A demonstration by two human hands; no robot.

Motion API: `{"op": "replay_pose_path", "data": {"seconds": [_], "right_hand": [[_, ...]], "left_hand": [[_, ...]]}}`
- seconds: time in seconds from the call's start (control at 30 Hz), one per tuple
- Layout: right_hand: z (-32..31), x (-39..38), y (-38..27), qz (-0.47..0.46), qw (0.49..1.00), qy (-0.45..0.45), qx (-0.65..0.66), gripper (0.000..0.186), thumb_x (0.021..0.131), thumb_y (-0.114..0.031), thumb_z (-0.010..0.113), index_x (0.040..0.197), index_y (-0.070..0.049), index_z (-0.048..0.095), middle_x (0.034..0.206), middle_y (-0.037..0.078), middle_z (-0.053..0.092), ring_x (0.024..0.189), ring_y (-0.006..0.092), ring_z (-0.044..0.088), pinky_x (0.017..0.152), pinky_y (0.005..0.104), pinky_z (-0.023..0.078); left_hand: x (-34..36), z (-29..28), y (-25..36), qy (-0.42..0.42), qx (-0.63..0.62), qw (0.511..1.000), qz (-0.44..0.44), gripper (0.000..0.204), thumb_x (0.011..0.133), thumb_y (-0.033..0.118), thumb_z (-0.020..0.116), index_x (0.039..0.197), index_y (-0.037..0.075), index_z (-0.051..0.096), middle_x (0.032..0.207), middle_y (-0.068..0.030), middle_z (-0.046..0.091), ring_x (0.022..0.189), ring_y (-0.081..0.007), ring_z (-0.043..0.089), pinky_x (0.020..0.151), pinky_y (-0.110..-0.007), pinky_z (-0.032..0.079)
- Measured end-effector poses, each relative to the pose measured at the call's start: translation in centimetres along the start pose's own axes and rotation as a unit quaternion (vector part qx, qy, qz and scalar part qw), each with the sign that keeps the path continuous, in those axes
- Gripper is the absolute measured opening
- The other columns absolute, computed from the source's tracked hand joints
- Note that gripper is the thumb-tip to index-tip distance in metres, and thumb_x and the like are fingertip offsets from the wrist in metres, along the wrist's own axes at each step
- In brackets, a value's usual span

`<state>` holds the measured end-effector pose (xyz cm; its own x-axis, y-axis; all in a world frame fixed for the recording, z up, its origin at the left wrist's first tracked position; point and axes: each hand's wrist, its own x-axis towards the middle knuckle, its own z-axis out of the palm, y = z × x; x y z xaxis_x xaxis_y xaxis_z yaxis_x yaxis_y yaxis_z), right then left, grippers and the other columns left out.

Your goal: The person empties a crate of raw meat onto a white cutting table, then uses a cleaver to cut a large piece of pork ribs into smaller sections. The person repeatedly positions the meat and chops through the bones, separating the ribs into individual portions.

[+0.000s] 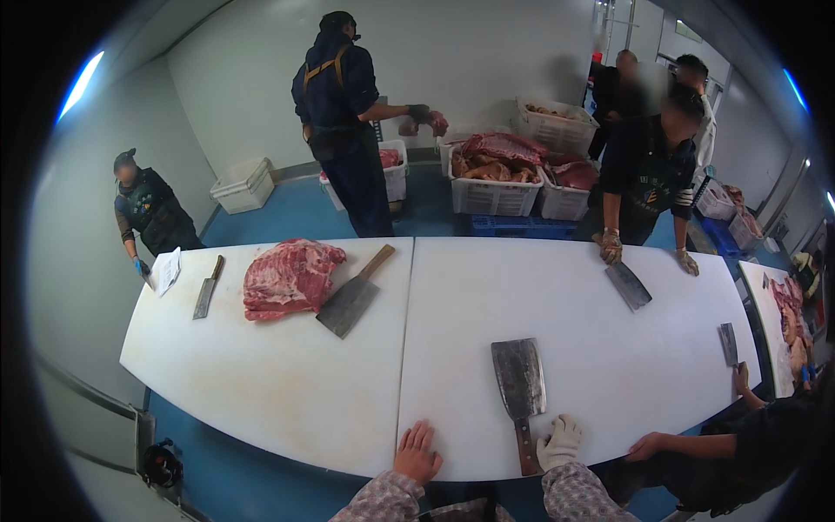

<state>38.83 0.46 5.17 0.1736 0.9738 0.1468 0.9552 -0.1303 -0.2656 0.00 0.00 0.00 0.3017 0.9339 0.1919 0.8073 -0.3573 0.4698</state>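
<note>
My right grip and left grip rest empty, fingers loosely spread.
The large cleaver lies on the counter just left of the right, nearer grip, long axis running away, handle toward the near edge.

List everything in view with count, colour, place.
Worktable: 1, white, centre
Large cleaver: 1, grey blade, brown handle, just left of right hand
Other cleavers: 4, grey, two on worktable's left half, two by co-workers' hands at right
Meat slab: 1, red, worktable's left half
Papers: number unclear, white, far-left edge
Crates: several, white, floor behind worktable and far right
Crate meat: several pieces, red and tan
Pallets: at least 2, blue, under crates
Side table: 1, white, far right, meat on it
Floor: 1, blue
Co-workers: at least 6, mostly dark clothes, around and behind worktable
Left hand: 1, bare, worktable's near edge
Right hand: 1, white glove, near edge
Sleeves: 2, patterned grey, lower edge
</note>
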Motion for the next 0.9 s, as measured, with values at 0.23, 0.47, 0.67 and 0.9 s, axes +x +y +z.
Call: {"op": "replay_pose_path", "data": {"seconds": [0.23, 0.47, 0.67, 0.9], "right_hand": [[-0.5, -0.8, -0.5, -0.010, 1.000, 0.011, 0.007, 0.049, 0.079, -0.012, 0.076, 0.126, -0.001, 0.064, 0.139, 0.020, 0.060, 0.127, 0.0440, 0.058, 0.112, 0.0582, 0.046], [-1.2, -0.4, -0.6, -0.008, 1.000, -0.008, -0.010, 0.051, 0.080, -0.020, 0.078, 0.126, -0.004, 0.064, 0.139, 0.018, 0.060, 0.127, 0.0422, 0.058, 0.112, 0.0569, 0.045], [-1.4, -0.5, -0.2, -0.022, 1.000, 0.007, -0.002, 0.049, 0.083, -0.025, 0.075, 0.126, -0.006, 0.064, 0.137, 0.018, 0.061, 0.123, 0.0421, 0.060, 0.109, 0.0559, 0.048], [-0.7, -0.4, -0.1, 0.000, 1.000, 0.020, -0.013, 0.044, 0.081, -0.023, 0.077, 0.122, -0.007, 0.070, 0.139, 0.013, 0.063, 0.128, 0.0373, 0.061, 0.109, 0.0538, 0.049]], "left_hand": [[-0.7, -1.2, 0.7, 0.000, -0.001, 1.000, 0.004, 0.071, 0.096, 0.023, 0.066, 0.159, -0.003, 0.046, 0.172, -0.0261, 0.042, 0.161, -0.0434, 0.039, 0.134, -0.058, 0.028], [-0.5, -0.4, 0.6, -0.001, 0.000, 1.000, -0.012, 0.072, 0.094, 0.026, 0.069, 0.157, -0.001, 0.049, 0.168, -0.0223, 0.047, 0.160, -0.0407, 0.041, 0.134, -0.058, 0.029], [-0.2, 0.0, 0.2, 0.002, 0.010, 1.000, 0.008, 0.074, 0.090, 0.023, 0.071, 0.157, -0.001, 0.047, 0.173, -0.0228, 0.042, 0.162, -0.0413, 0.038, 0.134, -0.059, 0.027], [-0.2, -0.7, 0.7, -0.012, 0.016, 1.000, -0.001, 0.077, 0.090, 0.020, 0.069, 0.159, -0.001, 0.043, 0.172, -0.0248, 0.043, 0.162, -0.0434, 0.038, 0.134, -0.061, 0.027]]}}
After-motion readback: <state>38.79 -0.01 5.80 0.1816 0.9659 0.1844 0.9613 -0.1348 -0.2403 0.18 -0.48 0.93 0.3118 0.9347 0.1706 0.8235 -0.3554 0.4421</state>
